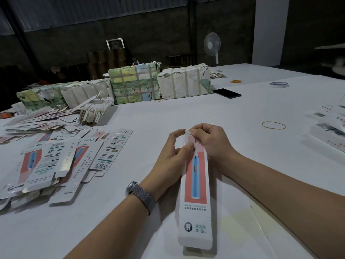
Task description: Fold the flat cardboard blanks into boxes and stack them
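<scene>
Two hands: both mine, low centre of the frame, meeting at the far end of one long box (196, 186).
Left grip (174, 155): fingers curled and closed on the box's left edge near its top; a grey mesh wristband (142, 196) sits on that wrist.
Right grip (210, 142): fingertips pinched together on the small end flap (187, 132) at the box's far tip.
Box: white, with a red panel and a blue toothbrush printed on it; it runs from the hands toward the bottom edge of the frame, its near end resting on the bench (186, 113). Whether the far end is fully closed, I cannot tell.
Flat blanks (56, 161): a loose, overlapping heap at the left of the frame, same print, lying on the bench well apart from the hands.
Wrapped bundles (134, 83): several taped paper parcels in a row across the upper middle.
Finished boxes (330, 131): a blurred white pile at the right edge.
Rubber band (273, 125): yellow loop lying flat, right of the hands, apart from them.
Phone (226, 93): dark slab beside the rightmost bundle.
Fan (212, 44): standing at the back, upper right.
</scene>
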`<state>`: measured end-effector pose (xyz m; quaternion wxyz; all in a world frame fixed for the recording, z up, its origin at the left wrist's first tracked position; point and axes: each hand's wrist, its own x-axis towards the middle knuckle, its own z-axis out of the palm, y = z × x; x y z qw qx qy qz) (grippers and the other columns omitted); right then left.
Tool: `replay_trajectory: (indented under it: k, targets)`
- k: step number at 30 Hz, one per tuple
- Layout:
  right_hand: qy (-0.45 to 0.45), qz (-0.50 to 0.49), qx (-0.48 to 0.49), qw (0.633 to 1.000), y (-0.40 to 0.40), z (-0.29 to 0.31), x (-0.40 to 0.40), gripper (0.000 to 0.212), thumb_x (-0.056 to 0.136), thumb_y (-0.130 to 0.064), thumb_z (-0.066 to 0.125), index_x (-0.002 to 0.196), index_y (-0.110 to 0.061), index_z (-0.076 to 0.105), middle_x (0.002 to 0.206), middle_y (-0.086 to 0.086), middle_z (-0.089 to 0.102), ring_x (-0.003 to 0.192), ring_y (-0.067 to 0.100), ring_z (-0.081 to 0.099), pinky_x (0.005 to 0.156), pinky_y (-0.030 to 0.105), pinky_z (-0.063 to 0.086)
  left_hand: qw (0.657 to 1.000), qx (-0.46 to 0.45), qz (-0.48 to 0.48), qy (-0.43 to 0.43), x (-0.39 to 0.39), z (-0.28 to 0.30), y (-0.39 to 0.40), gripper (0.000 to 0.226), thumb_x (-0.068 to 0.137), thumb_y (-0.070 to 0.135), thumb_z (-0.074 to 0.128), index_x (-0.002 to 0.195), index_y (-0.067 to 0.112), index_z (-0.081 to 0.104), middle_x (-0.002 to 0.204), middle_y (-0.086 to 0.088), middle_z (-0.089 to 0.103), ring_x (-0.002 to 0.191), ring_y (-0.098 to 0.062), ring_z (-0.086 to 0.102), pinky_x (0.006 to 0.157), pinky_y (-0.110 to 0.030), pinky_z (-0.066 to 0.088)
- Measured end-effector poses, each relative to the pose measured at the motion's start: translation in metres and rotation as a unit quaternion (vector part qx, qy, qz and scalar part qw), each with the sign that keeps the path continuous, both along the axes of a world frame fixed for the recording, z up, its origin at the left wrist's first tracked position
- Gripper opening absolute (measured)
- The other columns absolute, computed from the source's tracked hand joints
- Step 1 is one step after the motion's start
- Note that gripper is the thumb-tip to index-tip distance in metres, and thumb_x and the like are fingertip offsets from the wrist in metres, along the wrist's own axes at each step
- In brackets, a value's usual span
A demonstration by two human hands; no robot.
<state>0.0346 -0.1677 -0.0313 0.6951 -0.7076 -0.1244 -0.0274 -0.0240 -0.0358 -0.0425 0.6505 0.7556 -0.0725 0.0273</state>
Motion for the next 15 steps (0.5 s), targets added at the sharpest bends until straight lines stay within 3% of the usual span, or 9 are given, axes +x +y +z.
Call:
replay_trajectory:
  k: [4, 7, 15]
  targets:
    - [0.02, 0.011, 0.028, 0.999, -0.0015, -0.0012, 0.0017, 0.02, 0.096, -0.014, 0.058, 0.078, -0.012, 0.067, 0.065, -0.002, 0.065, 0.061, 0.015, 0.061, 0.065, 0.031, 0.055, 1.0, 0.01, -0.003, 0.009, -0.0002, -0.0001, 0.0001, 0.03, 0.103, 0.04, 0.051, 0.129, 0.042, 0.039, 0.083, 0.008, 0.077, 0.074, -0.017, 0.076, 0.061, -0.021, 0.058]
    - [0.021, 0.018, 0.048, 0.998, -0.0014, -0.0015, 0.0015, 0.022, 0.097, -0.01, 0.055, 0.079, -0.011, 0.067, 0.065, -0.002, 0.064, 0.059, 0.013, 0.06, 0.059, 0.024, 0.053, 1.0, 0.02, -0.003, 0.004, 0.0005, -0.0005, 0.0003, 0.027, 0.102, 0.042, 0.05, 0.126, 0.048, 0.038, 0.083, 0.011, 0.076, 0.074, -0.016, 0.076, 0.06, -0.02, 0.057]
    - [0.012, 0.052, 0.084, 0.995, -0.0035, -0.0029, 0.0017, 0.03, 0.099, -0.009, 0.048, 0.075, -0.014, 0.066, 0.07, 0.001, 0.065, 0.062, 0.014, 0.06, 0.061, 0.026, 0.051, 1.0, 0.022, -0.009, -0.02, 0.0021, -0.0009, 0.0008, 0.021, 0.105, 0.039, 0.048, 0.12, 0.051, 0.042, 0.083, 0.005, 0.077, 0.072, -0.019, 0.076, 0.063, -0.023, 0.058]
